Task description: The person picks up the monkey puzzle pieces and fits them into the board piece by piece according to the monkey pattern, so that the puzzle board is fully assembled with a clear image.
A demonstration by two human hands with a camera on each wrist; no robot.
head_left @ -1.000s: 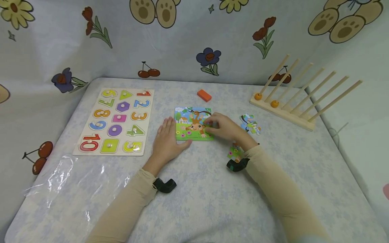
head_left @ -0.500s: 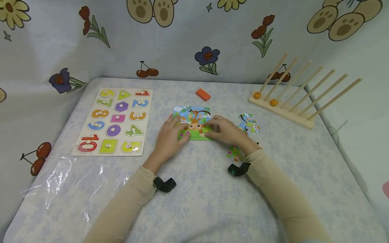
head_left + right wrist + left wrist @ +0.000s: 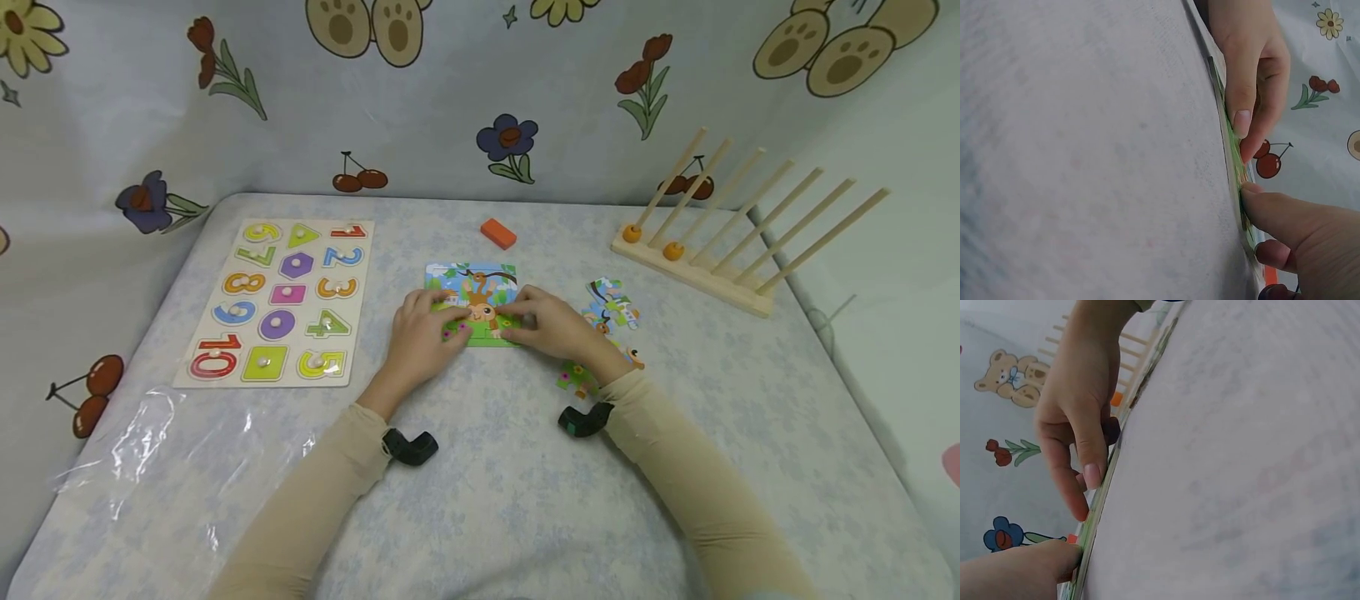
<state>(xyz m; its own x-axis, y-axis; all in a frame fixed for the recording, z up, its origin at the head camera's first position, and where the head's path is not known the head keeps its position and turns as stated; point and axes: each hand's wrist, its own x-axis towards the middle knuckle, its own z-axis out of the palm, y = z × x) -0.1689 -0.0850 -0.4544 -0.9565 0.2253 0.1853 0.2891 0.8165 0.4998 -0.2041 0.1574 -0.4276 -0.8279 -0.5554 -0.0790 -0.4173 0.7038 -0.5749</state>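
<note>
Green-blue monkey puzzle, between both hands

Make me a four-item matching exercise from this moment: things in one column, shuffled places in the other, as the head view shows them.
Things
1. Flat, colourful rectangular monkey puzzle
2. Small orange rectangular block
3. Pale wooden stand with a row of slanting rods
4. Cream rectangular board of coloured numbers and shapes

Places
A. To the right of the right hand
B. To the left of the left hand
C. Between the left hand and the right hand
D. Straight beyond the puzzle, apart from it

Pairs: 1-C, 2-D, 3-A, 4-B
</note>
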